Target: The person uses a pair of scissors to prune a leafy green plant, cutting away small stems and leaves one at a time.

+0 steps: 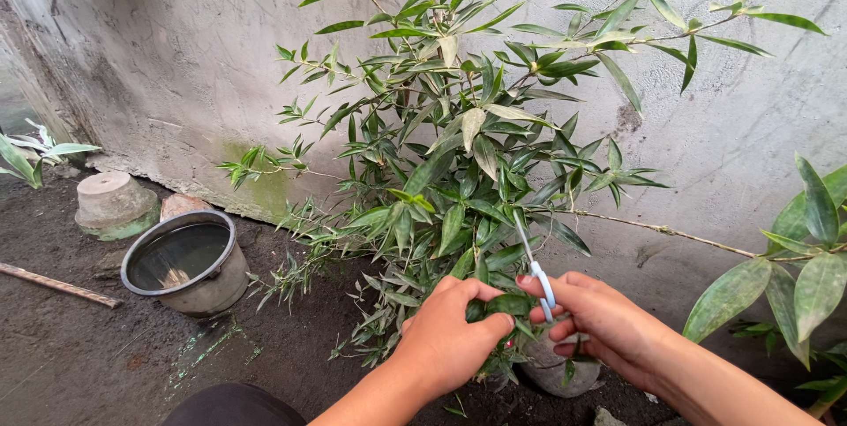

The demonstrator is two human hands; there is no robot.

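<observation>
The left hand (452, 338) pinched a low leafy stem (505, 305) of the potted plant (468, 170); the right hand (600, 320) gripped blue-handled scissors (536, 272), blades seemingly hidden among leaves beside it.

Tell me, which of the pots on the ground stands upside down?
The small clay pot at far left, beside the wall: its flat base faces up, while the dark round pot next to it stands open-mouthed.

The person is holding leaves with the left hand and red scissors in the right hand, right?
Almost. The head view shows the scissors have light blue handles, not red. The left hand does grip the plant's leaves, and the right hand holds the scissors.
</observation>
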